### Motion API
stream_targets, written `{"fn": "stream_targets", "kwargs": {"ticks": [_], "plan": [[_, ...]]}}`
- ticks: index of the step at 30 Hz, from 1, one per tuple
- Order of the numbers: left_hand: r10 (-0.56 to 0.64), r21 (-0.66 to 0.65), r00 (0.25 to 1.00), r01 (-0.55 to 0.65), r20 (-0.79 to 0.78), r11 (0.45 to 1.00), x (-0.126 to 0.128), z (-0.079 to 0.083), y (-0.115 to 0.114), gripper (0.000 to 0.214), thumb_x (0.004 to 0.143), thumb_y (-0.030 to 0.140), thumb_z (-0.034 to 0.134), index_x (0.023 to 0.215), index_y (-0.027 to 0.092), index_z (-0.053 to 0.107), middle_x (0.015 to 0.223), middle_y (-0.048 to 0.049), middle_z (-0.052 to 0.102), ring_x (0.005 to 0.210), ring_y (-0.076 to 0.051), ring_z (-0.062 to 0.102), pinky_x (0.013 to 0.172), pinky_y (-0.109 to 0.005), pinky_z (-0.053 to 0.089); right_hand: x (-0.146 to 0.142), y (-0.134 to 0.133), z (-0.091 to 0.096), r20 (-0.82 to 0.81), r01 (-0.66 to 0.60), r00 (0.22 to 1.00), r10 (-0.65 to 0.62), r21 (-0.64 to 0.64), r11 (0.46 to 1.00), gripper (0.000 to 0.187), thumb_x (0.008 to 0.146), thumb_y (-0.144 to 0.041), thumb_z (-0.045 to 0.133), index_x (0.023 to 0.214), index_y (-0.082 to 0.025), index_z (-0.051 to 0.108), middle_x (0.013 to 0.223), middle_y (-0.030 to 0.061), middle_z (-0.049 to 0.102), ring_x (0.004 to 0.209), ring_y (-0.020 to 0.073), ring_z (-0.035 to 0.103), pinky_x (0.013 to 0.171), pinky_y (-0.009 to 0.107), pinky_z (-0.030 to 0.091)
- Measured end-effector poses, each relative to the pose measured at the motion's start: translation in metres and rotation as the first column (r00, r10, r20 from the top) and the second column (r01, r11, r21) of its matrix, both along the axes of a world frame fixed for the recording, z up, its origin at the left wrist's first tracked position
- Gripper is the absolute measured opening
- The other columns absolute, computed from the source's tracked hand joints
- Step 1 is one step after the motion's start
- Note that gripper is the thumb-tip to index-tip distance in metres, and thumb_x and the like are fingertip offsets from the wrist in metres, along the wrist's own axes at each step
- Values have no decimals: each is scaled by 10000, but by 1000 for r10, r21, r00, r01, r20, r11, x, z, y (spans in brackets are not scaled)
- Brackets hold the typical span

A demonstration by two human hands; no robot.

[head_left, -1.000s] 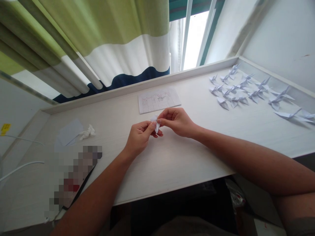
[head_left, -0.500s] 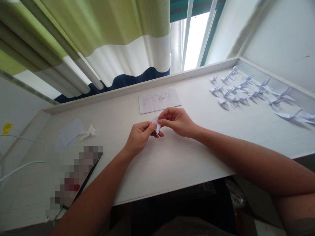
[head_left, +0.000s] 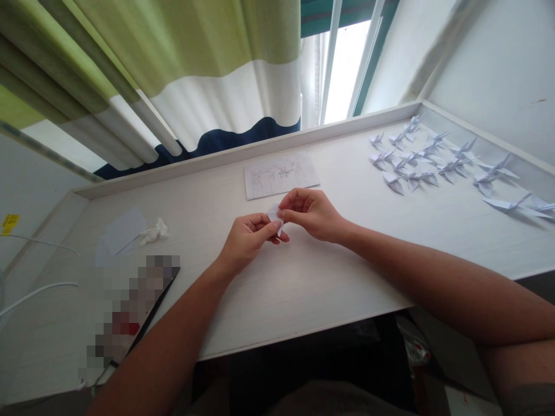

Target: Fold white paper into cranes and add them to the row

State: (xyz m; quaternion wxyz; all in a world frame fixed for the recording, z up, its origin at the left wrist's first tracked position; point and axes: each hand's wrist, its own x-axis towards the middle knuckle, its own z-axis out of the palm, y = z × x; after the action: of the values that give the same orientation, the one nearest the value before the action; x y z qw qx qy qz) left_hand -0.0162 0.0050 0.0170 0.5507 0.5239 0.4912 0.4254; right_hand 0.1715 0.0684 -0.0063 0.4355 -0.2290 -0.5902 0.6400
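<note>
A small folded piece of white paper (head_left: 273, 212) is held between both hands above the middle of the desk. My left hand (head_left: 248, 240) pinches it from the left, with the thumb lying over its lower part. From the right, my right hand (head_left: 311, 214) grips its edge between thumb and forefinger. The fingers cover much of the paper, so its full shape is hidden. Just beyond the hands lies a pad with a printed table and writing (head_left: 281, 177).
Several folded white paper cranes (head_left: 416, 159) stand at the desk's right. To the left lie white paper sheets (head_left: 124, 231), a crumpled tissue (head_left: 155, 231) and a blurred-out device with a dark edge (head_left: 143, 306). A white cable (head_left: 39, 294) crosses the left side. A curtain (head_left: 195, 69) hangs behind.
My left thumb has shifted slightly right and down across the folded paper, covering more of its lower part. The right hand keeps nearly the same place.
</note>
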Motion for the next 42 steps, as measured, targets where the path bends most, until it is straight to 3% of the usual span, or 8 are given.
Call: {"fn": "stream_targets", "kwargs": {"ticks": [8,21,36,42], "plan": [[-30,-59,995,36,94,998,-1,-1,1,281,800,365,919,792,155,733,774,-61,800,741,-158,734,743,-283,567,0,0,2,3,75,997,-75,35,997,267,803,-320,909,853,-184,685,769,-5,743,700,151,725,666,306,595],[6,3,1000,-6,-19,1000,1,-1,0,323,830,457,893,830,159,769,771,-61,787,718,-176,727,758,-328,603,-1,2,-2,-5,75,997,-75,63,995,365,815,-464,910,861,-196,666,749,2,742,702,176,736,691,352,620],[16,4,999,-15,-28,1000,-1,-2,-1,261,782,366,928,861,159,789,804,-51,779,776,-173,722,819,-325,590,0,1,-1,22,74,997,-76,72,995,368,822,-474,912,889,-198,678,820,26,756,756,184,738,716,364,631],[33,-89,986,-18,166,996,0,-1,2,301,901,418,755,913,124,815,866,-114,813,805,-222,754,815,-368,605,1,7,-3,-27,119,993,-117,99,988,329,829,-433,911,892,-193,696,833,28,763,785,183,749,766,371,637]]}}
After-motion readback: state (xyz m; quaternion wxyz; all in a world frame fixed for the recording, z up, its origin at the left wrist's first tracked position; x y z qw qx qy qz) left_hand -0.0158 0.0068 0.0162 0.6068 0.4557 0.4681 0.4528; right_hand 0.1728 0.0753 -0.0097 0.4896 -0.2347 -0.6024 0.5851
